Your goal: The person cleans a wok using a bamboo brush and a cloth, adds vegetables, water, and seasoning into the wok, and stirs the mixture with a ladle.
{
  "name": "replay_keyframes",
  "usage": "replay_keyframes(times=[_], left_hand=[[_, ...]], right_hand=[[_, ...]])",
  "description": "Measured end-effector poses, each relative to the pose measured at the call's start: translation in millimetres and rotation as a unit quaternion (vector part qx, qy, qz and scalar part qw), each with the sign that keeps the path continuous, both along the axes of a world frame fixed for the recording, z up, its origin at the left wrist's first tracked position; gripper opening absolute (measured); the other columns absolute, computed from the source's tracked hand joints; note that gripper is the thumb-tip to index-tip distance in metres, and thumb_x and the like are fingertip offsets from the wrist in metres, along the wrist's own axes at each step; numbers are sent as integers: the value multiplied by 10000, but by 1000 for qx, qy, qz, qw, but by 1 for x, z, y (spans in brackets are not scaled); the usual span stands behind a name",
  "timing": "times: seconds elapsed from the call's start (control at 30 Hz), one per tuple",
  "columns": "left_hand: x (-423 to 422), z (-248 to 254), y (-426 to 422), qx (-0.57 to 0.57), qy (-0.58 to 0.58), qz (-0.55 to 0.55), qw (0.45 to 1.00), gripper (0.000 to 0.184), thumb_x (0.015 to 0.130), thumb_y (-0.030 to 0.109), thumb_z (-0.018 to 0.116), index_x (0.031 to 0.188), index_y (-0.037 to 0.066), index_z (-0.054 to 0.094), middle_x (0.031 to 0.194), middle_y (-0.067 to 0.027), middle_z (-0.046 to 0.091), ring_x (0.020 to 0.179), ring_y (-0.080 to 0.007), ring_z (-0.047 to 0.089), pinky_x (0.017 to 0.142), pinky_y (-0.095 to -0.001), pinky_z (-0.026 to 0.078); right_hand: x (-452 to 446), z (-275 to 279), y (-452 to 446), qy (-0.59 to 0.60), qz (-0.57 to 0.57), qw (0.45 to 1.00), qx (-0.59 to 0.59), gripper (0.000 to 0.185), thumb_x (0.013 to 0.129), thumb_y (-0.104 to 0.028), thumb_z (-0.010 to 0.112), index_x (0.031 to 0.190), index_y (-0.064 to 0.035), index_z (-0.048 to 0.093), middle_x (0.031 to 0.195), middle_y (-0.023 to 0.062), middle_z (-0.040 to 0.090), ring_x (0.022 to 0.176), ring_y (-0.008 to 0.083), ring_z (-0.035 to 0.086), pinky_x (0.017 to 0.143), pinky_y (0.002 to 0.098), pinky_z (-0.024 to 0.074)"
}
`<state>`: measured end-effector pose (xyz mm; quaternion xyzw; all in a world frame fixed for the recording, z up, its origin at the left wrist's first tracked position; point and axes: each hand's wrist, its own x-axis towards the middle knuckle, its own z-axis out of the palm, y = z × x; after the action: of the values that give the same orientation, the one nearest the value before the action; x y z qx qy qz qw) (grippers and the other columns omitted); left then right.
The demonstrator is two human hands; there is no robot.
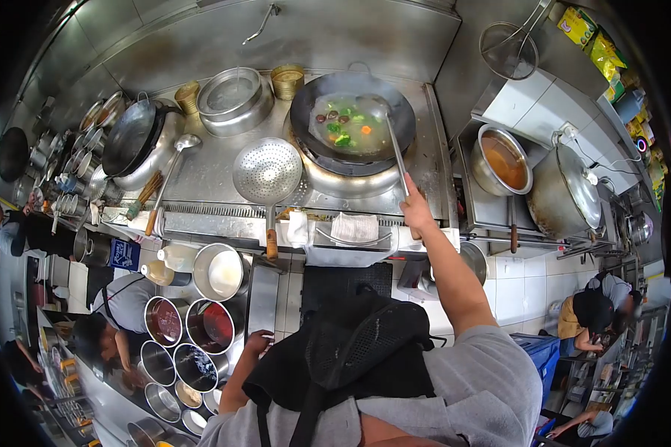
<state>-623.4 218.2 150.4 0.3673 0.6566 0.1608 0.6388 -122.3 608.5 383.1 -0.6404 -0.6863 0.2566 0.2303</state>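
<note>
My right hand [416, 208] is closed around the handle end of a long metal ladle [397, 151]. Its bowl dips into the broth at the right side of a black wok [302, 112]. In the cloudy liquid float broccoli [342, 139], an orange carrot slice [366, 130] and dark mushroom-like pieces [332, 115]. My left hand [259, 342] hangs low beside my body, right of the seasoning pots, touching none that I can see. Its fingers are too small and partly hidden to read.
A perforated strainer [268, 171] lies left of the wok, its wooden handle over the counter edge. Another ladle [173, 171] and a second wok [129, 138] are farther left. Folded white cloths [354, 227] lie at the front edge. A soup pot [528, 167] stands right. Co-workers [127, 305] work behind.
</note>
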Motion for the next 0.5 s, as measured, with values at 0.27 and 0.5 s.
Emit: replay_keyframes(times=[0.27, 0.5], left_hand=[[15, -23, -26, -17, 60, 59, 996, 226, 838, 113, 696, 1063, 105, 727, 813, -131, 721, 703, -178, 684, 663, -333, 550], [80, 36, 24, 29, 124, 32, 991, 229, 838, 130, 705, 1061, 75, 715, 938, -127, 727, 786, -176, 697, 730, -292, 556]], right_hand=[[-28, 32, 34, 368, -98, 910, -164, 856, 890, 38, 549, 1568, -281, 135, 783, 66, 529, 548, 139, 483, 464, 307, 440], [11, 42, 41, 464, -41, 854, -231, 860, 875, 31, 548, 1573, -202, 103, 732, 53, 503, 502, 141, 468, 463, 312, 434]])
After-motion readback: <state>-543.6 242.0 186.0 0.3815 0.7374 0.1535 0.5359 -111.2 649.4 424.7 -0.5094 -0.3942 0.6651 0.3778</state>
